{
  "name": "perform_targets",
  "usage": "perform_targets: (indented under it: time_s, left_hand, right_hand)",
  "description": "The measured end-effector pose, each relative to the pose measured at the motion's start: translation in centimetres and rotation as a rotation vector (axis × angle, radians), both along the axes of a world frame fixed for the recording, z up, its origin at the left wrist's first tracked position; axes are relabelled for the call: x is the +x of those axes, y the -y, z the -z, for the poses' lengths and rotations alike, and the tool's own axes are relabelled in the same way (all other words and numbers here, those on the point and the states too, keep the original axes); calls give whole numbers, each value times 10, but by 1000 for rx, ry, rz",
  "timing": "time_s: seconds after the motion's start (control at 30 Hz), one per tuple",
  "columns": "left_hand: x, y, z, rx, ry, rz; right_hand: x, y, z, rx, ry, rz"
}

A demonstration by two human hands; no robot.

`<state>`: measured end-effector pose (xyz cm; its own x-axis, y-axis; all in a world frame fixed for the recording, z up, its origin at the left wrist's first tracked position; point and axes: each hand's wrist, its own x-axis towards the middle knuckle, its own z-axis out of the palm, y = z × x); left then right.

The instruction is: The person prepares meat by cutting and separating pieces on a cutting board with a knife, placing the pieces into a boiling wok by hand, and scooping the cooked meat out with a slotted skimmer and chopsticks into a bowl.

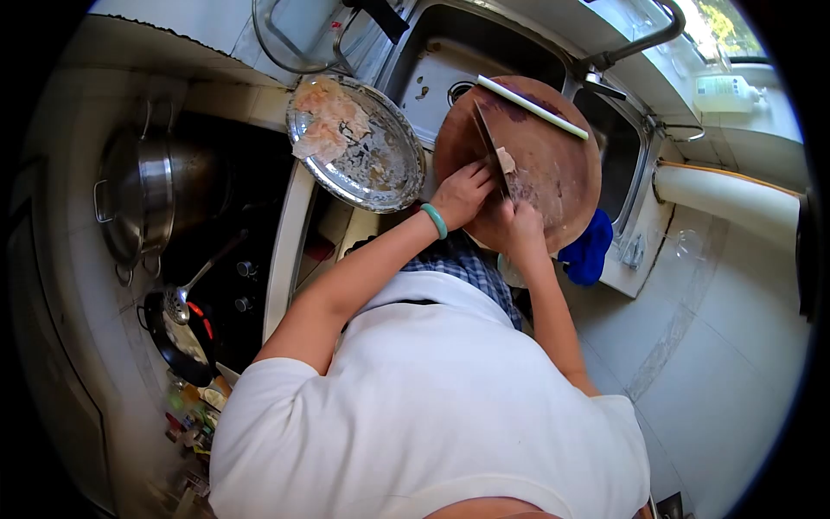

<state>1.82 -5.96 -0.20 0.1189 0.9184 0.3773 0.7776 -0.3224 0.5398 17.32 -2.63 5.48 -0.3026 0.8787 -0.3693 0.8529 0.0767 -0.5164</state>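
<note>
My right hand [524, 228] is wrapped round the handle of a cleaver [486, 134], whose dark blade stands on edge over a round wooden chopping board [558, 195]. My left hand [465, 192], with a green bangle at the wrist, has its fingers bent and pressed down close to the left side of the blade. Whatever lies beneath those fingers is hidden. A small pale piece of meat [507, 161] lies against the blade's right side. Left of the board, an oval metal platter [389, 177] bears thin pinkish slices of meat [327, 117].
A long white stick [534, 108] lies across the board's far part. The board rests over a steel sink [441, 60] with a faucet [635, 43]. A blue cloth [590, 249] hangs at right. Leftward are a steel pot [143, 203], a wok [177, 346] and a skimmer [177, 304].
</note>
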Motion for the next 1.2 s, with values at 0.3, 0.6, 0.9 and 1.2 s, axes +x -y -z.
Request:
perform_targets:
  time_s: [0.3,0.6,0.9,1.2]
  left_hand:
    - [-15,-1,5,-11,92,-141]
    - [-7,-16,-3,-324,478,-391]
    - [-24,1,-32,-552,807,-467]
    - [-102,132,-102,-289,1205,-662]
  right_hand:
    - [26,-9,-28,140,-144,82]
    - [102,7,26,570,316,103]
    - [91,-7,43,646,196,89]
    - [-16,-36,2,562,-123,-500]
